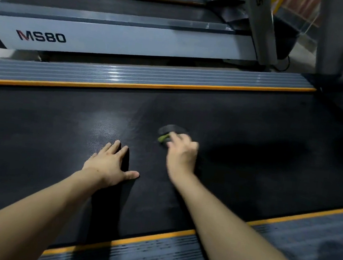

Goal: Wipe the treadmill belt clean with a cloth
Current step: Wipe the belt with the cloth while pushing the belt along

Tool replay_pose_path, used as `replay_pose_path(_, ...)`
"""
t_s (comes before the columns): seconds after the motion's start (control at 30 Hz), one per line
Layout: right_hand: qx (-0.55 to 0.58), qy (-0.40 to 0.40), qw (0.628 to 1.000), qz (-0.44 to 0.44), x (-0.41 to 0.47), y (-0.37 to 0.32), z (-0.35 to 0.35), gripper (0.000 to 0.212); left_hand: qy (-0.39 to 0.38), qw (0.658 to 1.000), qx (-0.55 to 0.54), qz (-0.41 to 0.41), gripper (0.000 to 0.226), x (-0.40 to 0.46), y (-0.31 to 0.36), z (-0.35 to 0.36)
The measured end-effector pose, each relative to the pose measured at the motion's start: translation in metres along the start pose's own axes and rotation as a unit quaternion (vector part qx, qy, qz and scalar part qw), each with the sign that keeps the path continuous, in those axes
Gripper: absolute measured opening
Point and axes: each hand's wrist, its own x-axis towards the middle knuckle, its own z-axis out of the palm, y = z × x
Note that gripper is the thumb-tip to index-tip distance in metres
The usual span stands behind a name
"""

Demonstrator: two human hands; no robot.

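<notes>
Head view, person leaning over a treadmill belt point(252, 122), black textured surface running across the frame between two orange-edged side rails. Left hand point(109, 163) lies flat on the belt, palm down, fingers straight and slightly spread, thumb out to the right; grip wide, holding nothing. Right hand point(182, 152) is further out on the belt, just right of the left hand, motion-blurred. Its fingers curl over a small cloth point(170, 133), dark grey with a green-yellow bit showing at the left edge under the fingertips; grip holding the cloth, pressing it onto the belt. The cloth sits at the far end of the right hand, sticking out past the fingertips toward the far rail, near the belt's middle and well apart from both rails. Far side rail point(129, 76) is grey, ribbed, with an orange strip along the belt edge. Near side rail point(152, 256) is dark, ribbed, under both forearms. Beyond, a second treadmill point(113, 35) stands parallel, grey side panel marked MS80. A grey upright post point(333, 35) rises at top right.
</notes>
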Motion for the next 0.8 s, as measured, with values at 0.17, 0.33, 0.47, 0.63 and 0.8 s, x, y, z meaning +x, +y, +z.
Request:
replay_pose_path(0.17,0.061,-0.097,0.982,-0.149,-0.026,-0.043,0.008,0.035,0.002,1.000,0.025,-0.009,0.116,-0.013,-0.005,0.000)
replay_pose_path(0.33,-0.040,-0.021,0.992,-0.119,0.016,0.080,-0.030,0.037,-0.007,1.000,0.004,-0.005,0.116,-0.013,-0.003,0.008)
replay_pose_path(0.47,-0.081,0.013,0.995,0.048,0.023,0.140,-0.070,0.035,0.009,1.000,0.011,0.002,0.112,-0.014,-0.001,0.012)
replay_pose_path(0.63,-0.035,0.027,0.997,0.071,-0.001,0.038,-0.026,0.025,0.001,1.000,0.005,-0.002,0.113,-0.011,-0.003,0.016)
replay_pose_path(0.8,0.060,-0.063,0.993,-0.078,-0.042,-0.048,0.008,0.031,0.003,1.000,0.000,-0.007,0.113,-0.012,-0.002,0.017)
